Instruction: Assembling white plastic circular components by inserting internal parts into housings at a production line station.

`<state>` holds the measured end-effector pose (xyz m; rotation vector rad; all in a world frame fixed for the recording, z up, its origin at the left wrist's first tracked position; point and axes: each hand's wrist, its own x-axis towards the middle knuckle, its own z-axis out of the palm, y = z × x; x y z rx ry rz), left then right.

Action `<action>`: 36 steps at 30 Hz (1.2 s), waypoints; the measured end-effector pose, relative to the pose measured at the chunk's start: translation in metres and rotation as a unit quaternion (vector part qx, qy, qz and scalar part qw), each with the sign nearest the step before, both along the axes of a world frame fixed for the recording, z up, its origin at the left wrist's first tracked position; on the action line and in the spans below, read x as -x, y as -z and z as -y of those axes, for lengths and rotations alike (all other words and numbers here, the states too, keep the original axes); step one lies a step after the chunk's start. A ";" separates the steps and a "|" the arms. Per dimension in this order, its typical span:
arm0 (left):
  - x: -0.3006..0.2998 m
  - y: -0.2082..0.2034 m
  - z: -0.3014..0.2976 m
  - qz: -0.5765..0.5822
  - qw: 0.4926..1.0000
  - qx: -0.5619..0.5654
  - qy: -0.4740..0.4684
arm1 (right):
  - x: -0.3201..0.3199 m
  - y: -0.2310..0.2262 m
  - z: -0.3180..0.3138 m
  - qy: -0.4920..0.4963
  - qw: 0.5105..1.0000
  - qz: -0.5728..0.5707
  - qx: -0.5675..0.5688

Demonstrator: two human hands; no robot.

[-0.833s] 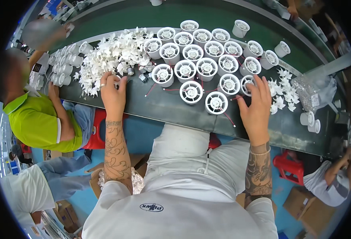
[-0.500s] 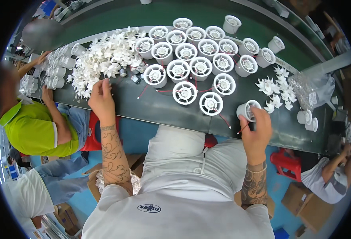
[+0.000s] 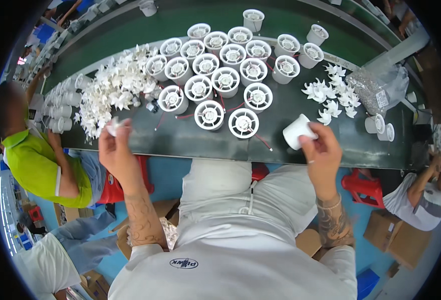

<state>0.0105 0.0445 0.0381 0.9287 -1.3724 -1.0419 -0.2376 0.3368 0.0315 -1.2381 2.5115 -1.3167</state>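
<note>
Since the left hand (image 3: 116, 154) is kinda blurry, the small white piece (image 3: 114, 126) pinched there can't really be made out; a tilted white cup (image 3: 295, 132), its inside hidden, is gripped thumb-and-fingers by the right hand (image 3: 325, 152) over the dark tabletop (image 3: 185, 142).

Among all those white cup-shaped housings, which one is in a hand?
The white housing gripped by the right hand, tilted with its smooth side wall showing; the central group of housings stands with spoked tops up.
</note>
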 end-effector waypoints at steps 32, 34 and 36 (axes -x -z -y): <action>0.074 -0.027 -0.146 -0.008 0.852 -0.117 0.511 | -0.072 -0.042 -0.001 -0.046 0.743 0.566 0.355; 0.076 -0.034 -0.143 -0.006 0.844 -0.142 0.518 | -0.072 -0.038 -0.005 -0.057 0.755 0.559 0.339; 0.077 -0.035 -0.142 -0.004 0.834 -0.168 0.526 | -0.072 -0.036 -0.007 -0.054 0.754 0.565 0.330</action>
